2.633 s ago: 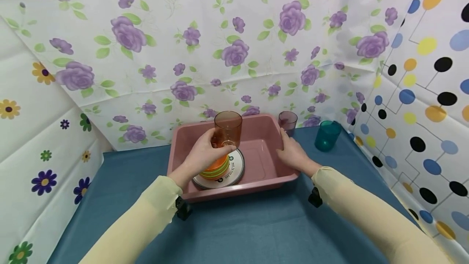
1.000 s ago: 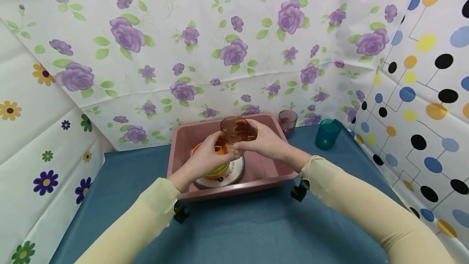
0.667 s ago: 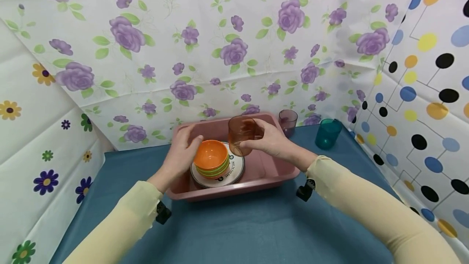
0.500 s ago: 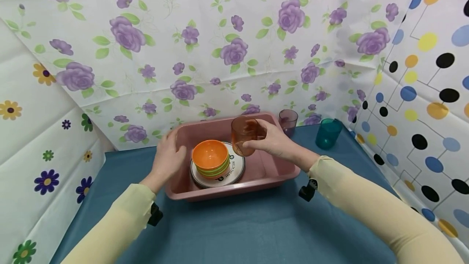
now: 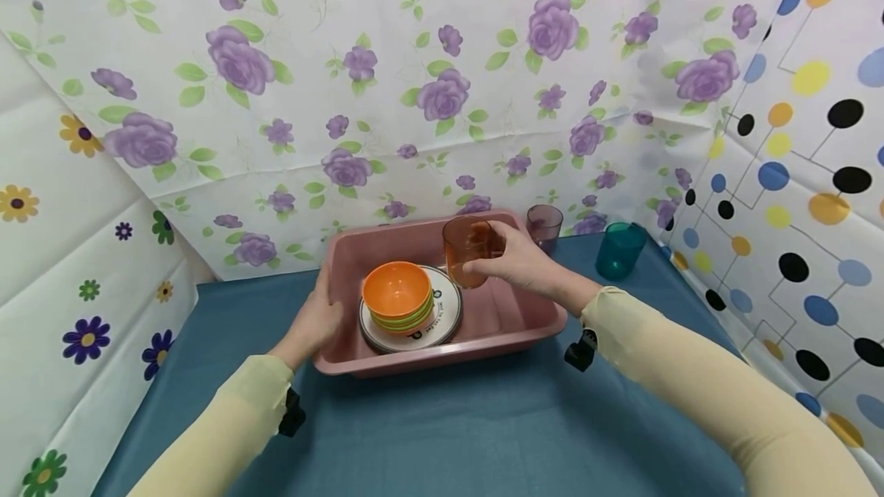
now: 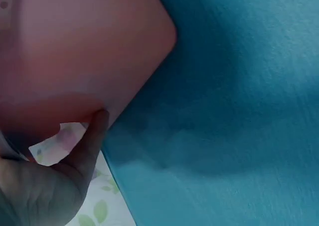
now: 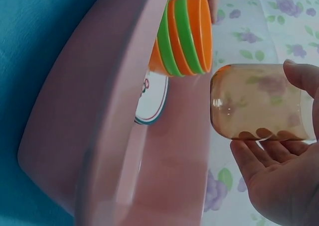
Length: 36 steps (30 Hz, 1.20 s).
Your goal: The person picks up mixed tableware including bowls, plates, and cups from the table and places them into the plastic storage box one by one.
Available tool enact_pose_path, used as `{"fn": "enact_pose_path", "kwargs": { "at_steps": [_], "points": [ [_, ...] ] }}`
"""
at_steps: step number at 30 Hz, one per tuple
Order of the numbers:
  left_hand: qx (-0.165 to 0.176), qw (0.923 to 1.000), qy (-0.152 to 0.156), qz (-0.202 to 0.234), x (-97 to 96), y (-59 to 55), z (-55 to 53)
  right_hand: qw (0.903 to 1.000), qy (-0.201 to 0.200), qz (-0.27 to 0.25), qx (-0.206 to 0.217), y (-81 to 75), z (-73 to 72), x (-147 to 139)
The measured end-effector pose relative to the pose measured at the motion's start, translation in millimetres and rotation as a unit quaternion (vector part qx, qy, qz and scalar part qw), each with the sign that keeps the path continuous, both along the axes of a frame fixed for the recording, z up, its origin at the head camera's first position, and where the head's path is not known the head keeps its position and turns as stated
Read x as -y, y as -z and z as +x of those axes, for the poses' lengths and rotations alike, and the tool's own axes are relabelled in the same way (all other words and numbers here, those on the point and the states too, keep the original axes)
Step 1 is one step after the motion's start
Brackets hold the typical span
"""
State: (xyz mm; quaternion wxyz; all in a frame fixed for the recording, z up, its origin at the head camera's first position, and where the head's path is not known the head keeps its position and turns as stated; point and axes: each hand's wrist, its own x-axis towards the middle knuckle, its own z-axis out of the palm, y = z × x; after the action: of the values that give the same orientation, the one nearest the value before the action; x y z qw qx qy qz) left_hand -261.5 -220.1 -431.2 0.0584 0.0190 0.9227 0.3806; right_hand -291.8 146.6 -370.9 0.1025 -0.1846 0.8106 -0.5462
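An amber see-through cup (image 5: 461, 255) is held upright over the pink basin (image 5: 442, 360) by my right hand (image 5: 518, 261). The right wrist view shows the thumb on one side of this cup and several fingers on the other. My left hand (image 5: 316, 320) grips the basin's left rim; in the left wrist view a digit presses against the pink edge, the rest partly out of frame. Inside the basin, a stack of orange and green bowls (image 5: 397, 291) sits on white plates (image 5: 447, 304) with dark rims. The basin's right part lies below the held cup.
A purple see-through cup (image 5: 545, 225) stands behind the basin's right end. Farther right is a teal cup (image 5: 620, 251). Everything rests on a blue cloth (image 5: 442, 436). Flowered sheeting (image 5: 387, 90) rises behind, with patterned sheets at both sides.
The amber cup passed from my left hand to my right hand and shifted a little right. My left hand let go of it and moved left onto the basin's rim.
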Motion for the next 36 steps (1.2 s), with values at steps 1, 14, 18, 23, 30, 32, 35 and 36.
{"fn": "enact_pose_path", "kwargs": {
  "at_steps": [1,14,18,23,30,32,35,36],
  "points": [
    [-0.006,1.0,0.002,-0.007,0.2,0.7,-0.4,1.0,0.005,0.004,0.0,0.1,-1.5,0.3],
    [-0.014,0.9987,-0.008,-0.049,-1.4,3.8,1.2,0.9962,0.058,0.063,-0.016,-0.2,-36.7,15.0],
    [-0.011,0.9988,-0.01,-0.047,-1.2,4.4,1.6,0.9956,0.058,0.072,-0.02,0.7,-49.3,20.2],
    [-0.01,0.999,-0.011,-0.042,-2.1,4.9,-0.7,0.9941,0.061,0.089,-0.009,4.7,-60.8,25.7],
    [-0.02,0.999,-0.012,-0.038,-1.3,5.7,-1.7,0.9938,0.063,0.092,0.003,18.8,-73.3,36.4],
    [-0.026,0.9988,-0.011,-0.041,-1.1,5.2,-1.0,0.9936,0.065,0.092,0.007,23.8,-76.0,39.1],
    [-0.029,0.9988,-0.012,-0.039,-0.9,4.9,-0.2,0.9918,0.078,0.1,0.019,28.8,-77.9,42.5],
    [-0.029,0.9988,-0.012,-0.039,-0.9,4.9,0.0,0.9908,0.084,0.104,0.025,29.8,-78.3,43.4]
  ]
}}
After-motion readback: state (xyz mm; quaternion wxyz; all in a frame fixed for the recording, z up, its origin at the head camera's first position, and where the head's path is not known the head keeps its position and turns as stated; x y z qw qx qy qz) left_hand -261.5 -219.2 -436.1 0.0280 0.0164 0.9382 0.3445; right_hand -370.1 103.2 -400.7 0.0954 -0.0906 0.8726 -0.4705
